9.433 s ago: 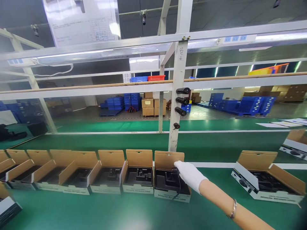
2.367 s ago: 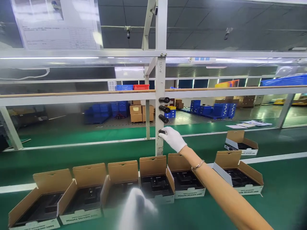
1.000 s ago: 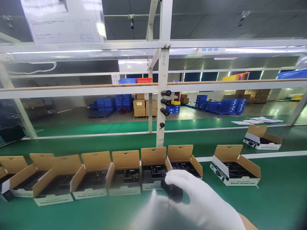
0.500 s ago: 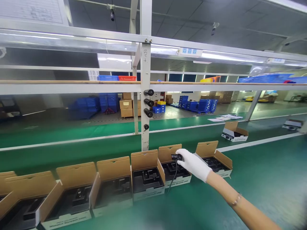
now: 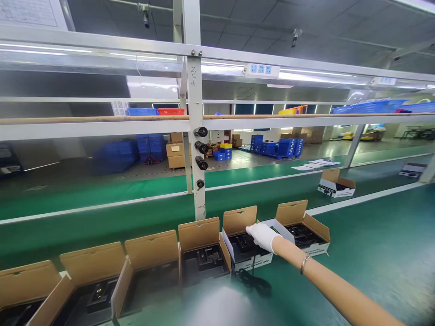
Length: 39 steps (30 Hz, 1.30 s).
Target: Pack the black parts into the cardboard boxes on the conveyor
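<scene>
My right hand (image 5: 261, 235), in a white glove, reaches into an open cardboard box (image 5: 253, 261) with a black moulded tray. Its fingers rest on a small black part set in the tray. The part's black cord (image 5: 253, 278) trails out over the box's front wall and coils on the green belt (image 5: 356, 253). A blurred white shape at the bottom edge looks like my left hand (image 5: 217, 305); what it holds is not visible.
Several open boxes with black trays stand in a row to the left, one of them right beside (image 5: 200, 233), and another to the right (image 5: 307, 235). Behind the row, a white post (image 5: 197, 199) carries black cylindrical parts (image 5: 201, 147). A lone box (image 5: 336, 185) sits farther back on the right.
My right hand took a small black corded part from the post, brought it near, and has lowered it into the box. The view has shifted right and down.
</scene>
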Tool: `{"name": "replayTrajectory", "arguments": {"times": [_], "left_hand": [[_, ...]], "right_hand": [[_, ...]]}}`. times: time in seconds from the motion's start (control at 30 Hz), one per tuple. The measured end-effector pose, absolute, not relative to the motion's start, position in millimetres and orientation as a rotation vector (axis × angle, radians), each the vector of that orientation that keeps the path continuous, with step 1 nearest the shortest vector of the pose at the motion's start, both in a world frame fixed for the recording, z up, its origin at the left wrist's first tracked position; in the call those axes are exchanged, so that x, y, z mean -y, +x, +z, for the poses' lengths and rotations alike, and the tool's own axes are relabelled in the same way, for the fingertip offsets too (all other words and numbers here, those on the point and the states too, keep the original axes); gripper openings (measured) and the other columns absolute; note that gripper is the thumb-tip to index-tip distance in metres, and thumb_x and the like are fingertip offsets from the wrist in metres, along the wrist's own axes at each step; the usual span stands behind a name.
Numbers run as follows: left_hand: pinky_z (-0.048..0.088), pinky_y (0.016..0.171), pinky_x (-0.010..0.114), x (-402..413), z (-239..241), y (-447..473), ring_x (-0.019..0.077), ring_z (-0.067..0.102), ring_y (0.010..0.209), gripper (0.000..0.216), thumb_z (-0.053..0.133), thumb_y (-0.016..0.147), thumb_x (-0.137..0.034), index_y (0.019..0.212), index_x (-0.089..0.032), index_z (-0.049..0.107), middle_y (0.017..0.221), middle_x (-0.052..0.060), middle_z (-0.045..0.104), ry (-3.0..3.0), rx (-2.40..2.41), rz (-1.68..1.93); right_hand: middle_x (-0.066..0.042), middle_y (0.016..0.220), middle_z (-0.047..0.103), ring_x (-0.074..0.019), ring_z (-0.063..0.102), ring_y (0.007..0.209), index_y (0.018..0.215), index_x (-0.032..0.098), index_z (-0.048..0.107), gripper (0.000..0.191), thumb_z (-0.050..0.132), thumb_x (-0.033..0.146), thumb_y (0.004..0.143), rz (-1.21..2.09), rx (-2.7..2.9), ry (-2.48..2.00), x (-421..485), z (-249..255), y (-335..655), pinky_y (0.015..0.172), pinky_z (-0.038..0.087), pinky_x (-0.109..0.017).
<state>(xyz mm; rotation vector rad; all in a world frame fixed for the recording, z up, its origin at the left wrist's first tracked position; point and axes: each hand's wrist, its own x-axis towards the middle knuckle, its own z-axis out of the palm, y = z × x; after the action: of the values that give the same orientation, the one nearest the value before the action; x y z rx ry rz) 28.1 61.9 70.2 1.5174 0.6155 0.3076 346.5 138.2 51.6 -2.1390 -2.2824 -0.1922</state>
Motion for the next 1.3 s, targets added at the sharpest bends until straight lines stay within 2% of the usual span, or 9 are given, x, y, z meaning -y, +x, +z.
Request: {"name": "replayTrajectory", "arguments": {"times": [0.13, 0.27, 0.37, 0.53, 0.67, 0.83, 0.97, 1.13, 1.3], "left_hand": [[0.01, 0.046, 0.027, -63.7, 85.3, 32.9, 0.0071, 0.021, 0.041, 0.063, 0.042, 0.086, -0.066, 0.117, -0.012, 0.048, 0.068, 0.007, 0.052, 1.405, -0.444, 0.426], [0.014, 0.041, 0.025, -62.5, 111.4, 37.4, 0.0069, 0.018, 0.042, 0.059, 0.043, 0.087, -0.061, 0.12, -0.012, 0.049, 0.075, 0.007, 0.051, 1.327, -0.429, 0.579], [0.016, 0.046, 0.024, -66.6, 138.5, 43.9, 0.0073, 0.019, 0.046, 0.05, 0.044, 0.088, -0.053, 0.108, -0.009, 0.057, 0.072, 0.008, 0.051, 1.405, -0.426, 0.592], [0.032, 0.064, 0.023, -106.6, 159.2, 75.9, 0.0127, 0.05, 0.069, 0.034, 0.04, 0.09, -0.045, 0.092, -0.018, 0.059, 0.074, 0.003, 0.059, 1.794, -0.441, 0.676], [0.032, 0.067, 0.027, -148.5, 140.8, 119.9, 0.0132, 0.05, 0.071, 0.035, 0.042, 0.088, -0.052, 0.083, -0.022, 0.06, 0.08, -0.002, 0.058, 1.918, -0.666, 0.842], [0.043, 0.068, 0.029, -160.6, 125.1, 155.3, 0.0218, 0.058, 0.069, 0.046, 0.034, 0.086, -0.056, 0.089, -0.016, 0.056, 0.074, 0.008, 0.057, 1.85, -0.345, 0.09], [0.041, 0.058, 0.028, -173.9, 114.0, 164.4, 0.0181, 0.052, 0.054, 0.045, 0.031, 0.086, -0.056, 0.081, -0.015, 0.049, 0.072, 0.004, 0.055, 2.068, -0.457, -0.058], [0.047, 0.096, 0.053, -186.7, 85.0, 177.8, 0.0332, 0.055, 0.104, 0.037, 0.045, 0.083, -0.043, 0.11, -0.023, 0.061, 0.113, 0.009, 0.056, 2.679, -0.505, -0.155], [0.052, 0.084, 0.056, -159.6, 78.2, 185.6, 0.0376, 0.056, 0.097, 0.024, 0.051, 0.087, -0.023, 0.103, -0.012, 0.065, 0.101, 0.015, 0.057, 3.11, -0.468, -0.497]], "right_hand": [[-0.025, 0.087, 0.059, -0.0411, 0.058, 0.091, 0.087, -0.003, 0.068, 0.032, 0.04, -0.005, 0.071, -0.131, 2.311, -2.274, -132.5, 57.1, 343.2, 0.082, 0.041, -0.053], [-0.008, 0.128, 0.051, -0.0204, 0.054, 0.112, 0.137, 0.019, 0.051, 0.059, 0.062, 0.028, 0.08, 0.209, 2.282, -1.991, -92.3, 97.6, 326.9, 0.097, 0.044, -0.031], [0.001, 0.139, 0.039, -0.0138, 0.043, 0.123, 0.146, 0.031, 0.033, 0.093, 0.074, 0.031, 0.063, 0.456, 2.085, -1.627, -50.0, 132.7, 300.3, 0.103, 0.038, -0.021], [0.001, 0.099, 0.058, -0.012, 0.052, 0.09, 0.104, 0.024, 0.064, 0.027, 0.055, 0.037, 0.081, 0.18, 1.864, -1.741, -17.5, 154.3, 274.8, 0.082, 0.042, -0.027], [-0.002, 0.092, 0.057, -0.012, 0.055, 0.078, 0.116, 0.018, 0.054, 0.037, 0.05, 0.037, 0.084, 0.483, 1.66, -1.724, -19.9, 146.0, 288.8, 0.079, 0.045, -0.028], [-0.005, 0.121, 0.051, -0.0151, 0.051, 0.105, 0.145, 0.024, 0.036, 0.052, 0.04, 0.031, 0.094, 0.213, 1.853, -1.832, -31.4, 127.2, 320.6, 0.098, 0.041, -0.034], [-0.007, 0.105, 0.056, -0.0232, 0.055, 0.097, 0.111, 0.017, 0.06, 0.029, 0.039, 0.031, 0.096, -0.173, 2.208, -2.118, -51.3, 105.7, 340.9, 0.084, 0.045, -0.041], [-0.014, 0.085, 0.056, -0.0327, 0.052, 0.091, 0.091, 0.012, 0.071, 0.027, 0.06, 0.037, 0.086, -0.712, 2.733, -2.27, -81.0, 78.9, 333.3, 0.073, 0.041, -0.045], [-0.021, 0.091, 0.058, -0.0326, 0.055, 0.095, 0.097, 0.001, 0.068, 0.024, 0.063, 0.009, 0.075, -0.413, 2.846, -2.439, -106.3, 57.8, 313.2, 0.086, 0.04, -0.043]]}}
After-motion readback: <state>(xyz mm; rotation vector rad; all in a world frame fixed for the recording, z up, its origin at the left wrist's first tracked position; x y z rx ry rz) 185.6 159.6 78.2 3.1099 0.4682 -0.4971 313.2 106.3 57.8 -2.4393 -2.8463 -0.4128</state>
